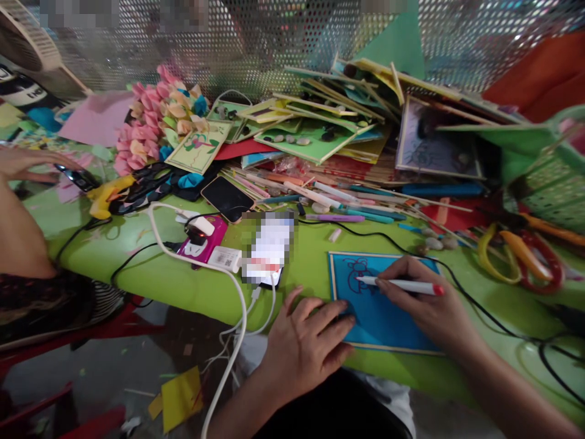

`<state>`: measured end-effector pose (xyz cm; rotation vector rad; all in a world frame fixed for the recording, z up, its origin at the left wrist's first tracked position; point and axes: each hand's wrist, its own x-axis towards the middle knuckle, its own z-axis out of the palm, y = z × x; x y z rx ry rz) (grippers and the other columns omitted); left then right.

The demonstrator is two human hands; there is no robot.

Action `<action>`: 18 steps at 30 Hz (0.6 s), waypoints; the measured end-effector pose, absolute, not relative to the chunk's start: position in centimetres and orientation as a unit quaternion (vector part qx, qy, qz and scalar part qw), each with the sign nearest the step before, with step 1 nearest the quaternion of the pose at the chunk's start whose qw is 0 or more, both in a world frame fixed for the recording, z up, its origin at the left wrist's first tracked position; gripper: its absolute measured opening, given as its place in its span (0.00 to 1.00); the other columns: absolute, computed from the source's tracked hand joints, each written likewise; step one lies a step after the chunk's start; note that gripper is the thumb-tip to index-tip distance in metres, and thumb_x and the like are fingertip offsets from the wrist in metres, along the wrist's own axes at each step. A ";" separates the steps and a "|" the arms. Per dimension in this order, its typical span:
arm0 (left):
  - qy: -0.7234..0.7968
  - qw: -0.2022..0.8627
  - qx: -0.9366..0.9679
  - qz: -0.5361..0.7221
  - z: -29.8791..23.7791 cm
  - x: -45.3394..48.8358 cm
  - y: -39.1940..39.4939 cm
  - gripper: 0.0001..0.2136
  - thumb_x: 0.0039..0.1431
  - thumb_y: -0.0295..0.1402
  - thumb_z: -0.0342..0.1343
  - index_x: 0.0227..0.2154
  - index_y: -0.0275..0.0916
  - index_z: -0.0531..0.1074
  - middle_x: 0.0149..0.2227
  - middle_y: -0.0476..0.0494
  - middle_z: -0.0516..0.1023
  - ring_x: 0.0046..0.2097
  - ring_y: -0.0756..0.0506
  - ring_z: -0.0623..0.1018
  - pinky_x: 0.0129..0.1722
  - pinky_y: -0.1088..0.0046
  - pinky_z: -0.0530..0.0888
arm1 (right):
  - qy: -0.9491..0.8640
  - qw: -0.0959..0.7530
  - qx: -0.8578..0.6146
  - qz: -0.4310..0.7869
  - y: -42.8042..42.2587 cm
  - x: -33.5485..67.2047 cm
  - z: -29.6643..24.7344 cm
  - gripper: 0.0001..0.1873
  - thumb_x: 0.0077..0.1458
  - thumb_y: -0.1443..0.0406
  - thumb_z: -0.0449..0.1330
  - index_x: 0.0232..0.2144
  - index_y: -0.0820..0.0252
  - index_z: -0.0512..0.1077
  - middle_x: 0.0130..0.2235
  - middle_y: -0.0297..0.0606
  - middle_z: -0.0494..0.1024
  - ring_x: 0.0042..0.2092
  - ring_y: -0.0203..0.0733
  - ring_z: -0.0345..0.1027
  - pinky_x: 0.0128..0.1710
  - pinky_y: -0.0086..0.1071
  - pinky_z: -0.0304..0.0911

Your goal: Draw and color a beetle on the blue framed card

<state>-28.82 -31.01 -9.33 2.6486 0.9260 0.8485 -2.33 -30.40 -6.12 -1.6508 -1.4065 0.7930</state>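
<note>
My right hand (418, 292) grips a white marker (406, 285) with a red end. Its tip touches a drawing in dark red lines on a blue card (388, 323) edged with thin pale sticks. The drawn figure (359, 277) has a rounded body and a smaller round part above it. Resting with fingers spread, my left hand (311, 335) lies over the card's lower left edge and holds nothing. Up and left of it, a lit phone (269, 247) with a blurred screen has a white cable plugged into its lower end.
A magenta power strip (205, 244) with cables lies left of the phone, near a dark phone (228, 198). Behind are loose pens, sticks and stacked framed cards (311, 140). Scissors (521, 259) lie at right. A black cable passes behind the card. Another person's hand (27, 164) is at far left.
</note>
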 end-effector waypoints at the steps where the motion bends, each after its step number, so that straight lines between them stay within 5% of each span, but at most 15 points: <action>1: 0.314 0.105 0.898 0.290 -9.3 -28.8 -31.0 0.12 0.77 0.43 0.61 0.56 0.50 0.81 0.61 0.57 0.86 0.51 0.43 0.79 0.70 0.54 0.61 | -0.555 0.403 -0.656 0.316 -30.4 -2.3 -6.2 0.18 0.59 0.48 0.72 0.29 0.52 0.77 0.26 0.32 0.76 0.27 0.39 0.66 0.26 0.33 0.62; 18: 0.312 0.098 0.902 0.283 -9.1 -28.8 -31.0 0.11 0.76 0.43 0.62 0.56 0.49 0.81 0.61 0.57 0.85 0.51 0.44 0.79 0.70 0.55 0.61 | -0.559 0.391 -0.653 0.330 -30.3 -2.6 -5.4 0.22 0.57 0.43 0.73 0.27 0.52 0.78 0.27 0.36 0.79 0.29 0.43 0.71 0.29 0.35 0.68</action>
